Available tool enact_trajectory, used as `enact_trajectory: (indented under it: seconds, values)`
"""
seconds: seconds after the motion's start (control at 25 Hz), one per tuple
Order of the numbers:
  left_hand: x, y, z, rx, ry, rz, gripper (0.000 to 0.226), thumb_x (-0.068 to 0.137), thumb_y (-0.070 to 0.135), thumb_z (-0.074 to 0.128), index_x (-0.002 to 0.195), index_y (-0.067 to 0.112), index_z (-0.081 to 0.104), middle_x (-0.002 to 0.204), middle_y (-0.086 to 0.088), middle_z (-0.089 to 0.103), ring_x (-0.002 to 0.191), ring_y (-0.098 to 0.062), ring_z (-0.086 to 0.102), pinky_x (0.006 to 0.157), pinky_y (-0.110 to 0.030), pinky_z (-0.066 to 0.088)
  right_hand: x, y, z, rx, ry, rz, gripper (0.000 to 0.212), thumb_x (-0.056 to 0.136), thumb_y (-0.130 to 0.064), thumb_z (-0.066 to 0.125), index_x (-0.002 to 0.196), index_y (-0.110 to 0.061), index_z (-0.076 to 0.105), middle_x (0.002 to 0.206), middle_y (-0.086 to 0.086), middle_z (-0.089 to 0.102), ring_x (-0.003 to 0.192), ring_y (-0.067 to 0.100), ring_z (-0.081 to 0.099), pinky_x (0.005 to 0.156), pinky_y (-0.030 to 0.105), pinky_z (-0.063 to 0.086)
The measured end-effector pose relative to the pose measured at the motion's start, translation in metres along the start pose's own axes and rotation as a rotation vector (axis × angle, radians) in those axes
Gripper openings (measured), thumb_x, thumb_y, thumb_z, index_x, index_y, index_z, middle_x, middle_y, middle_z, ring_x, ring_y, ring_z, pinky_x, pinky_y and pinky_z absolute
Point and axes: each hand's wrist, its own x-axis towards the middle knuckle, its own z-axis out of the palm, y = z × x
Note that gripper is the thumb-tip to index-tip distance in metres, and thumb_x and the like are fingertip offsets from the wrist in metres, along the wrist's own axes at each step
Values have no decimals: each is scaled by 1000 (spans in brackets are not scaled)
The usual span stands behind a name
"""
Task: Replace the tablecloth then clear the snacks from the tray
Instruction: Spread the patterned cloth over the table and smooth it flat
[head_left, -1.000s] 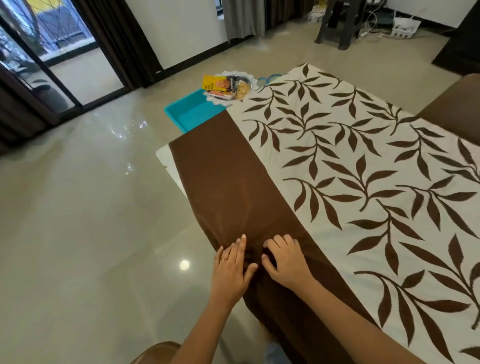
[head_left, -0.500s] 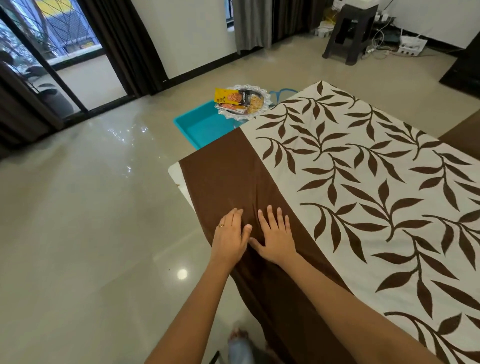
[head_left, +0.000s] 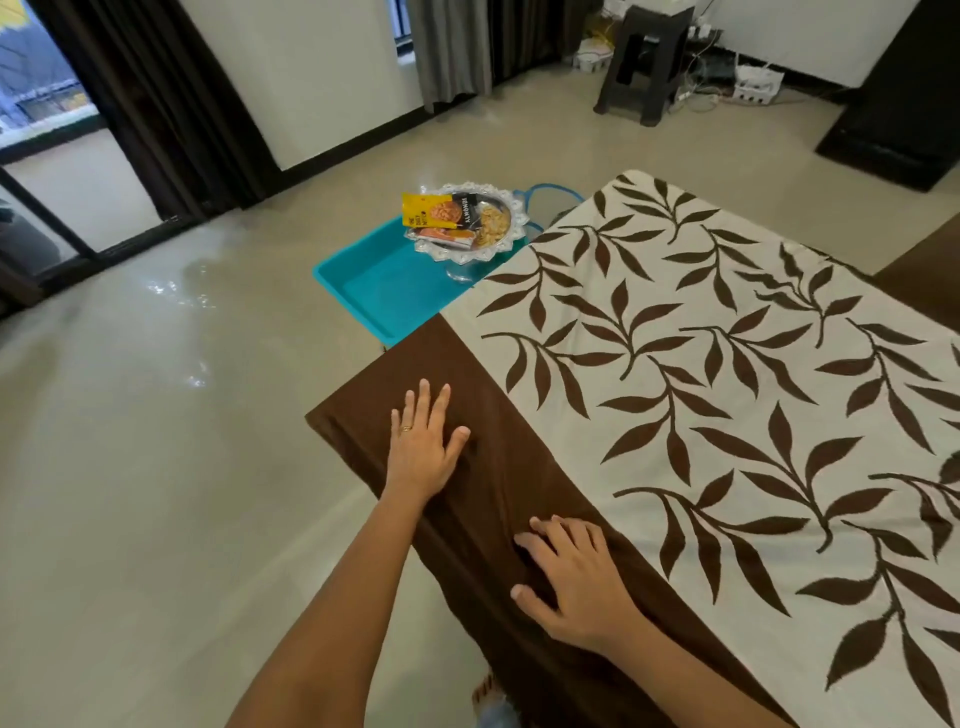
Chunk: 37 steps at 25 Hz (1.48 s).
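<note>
While both hands only press and grasp nothing, the cloth (head_left: 727, 389) can slide. The left hand (head_left: 423, 447) lies flat, fingers straight, on the brown border (head_left: 483, 364); the right hand (head_left: 571, 582) rests nearer, fingers slightly bent. A hard sideways stroke could pull the cloth askew or deepen the crease (head_left: 498, 499) between them. The tray (head_left: 519, 231) of snacks (head_left: 441, 213) stands in a teal bin (head_left: 374, 286) past the far corner (well apart from both hands). A stool (head_left: 644, 62) and cables (head_left: 727, 78) sit farther off.
</note>
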Motion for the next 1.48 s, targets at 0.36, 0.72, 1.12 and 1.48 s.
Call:
enact_trajectory:
  seconds: [0.36,0.72,1.12,1.48]
  values:
    - [0,-44,-2,41,5,-74,75,92,66,15,153,26,-1,161,-3,0,148,-23,-2,118,-42,-5,135,-15,8,-112,13,234,80,88,-74,19,154,-30,6,162,0,-1,148,22,-9,117,41,-11]
    - [-28,-83,-17,60,196,-20,86,89,70,6,119,10,59,131,-16,55,140,-34,31,118,-47,-1,113,-49,28,-101,16,102,79,89,-74,25,153,-29,16,161,-1,10,149,23,2,119,47,4]
    - [64,-83,-20,1,59,-54,77,90,65,13,153,21,8,161,-5,7,148,-25,3,121,-43,3,125,-15,15,-87,84,261,77,91,-71,12,154,-28,1,161,-3,-8,147,16,-13,120,42,-4]
    - [49,-101,-17,20,58,-139,74,94,62,19,154,20,7,161,-5,6,148,-24,2,119,-42,-4,129,-26,13,-123,3,180,77,92,-69,19,154,-28,-2,161,-3,-12,147,16,-14,118,42,-5]
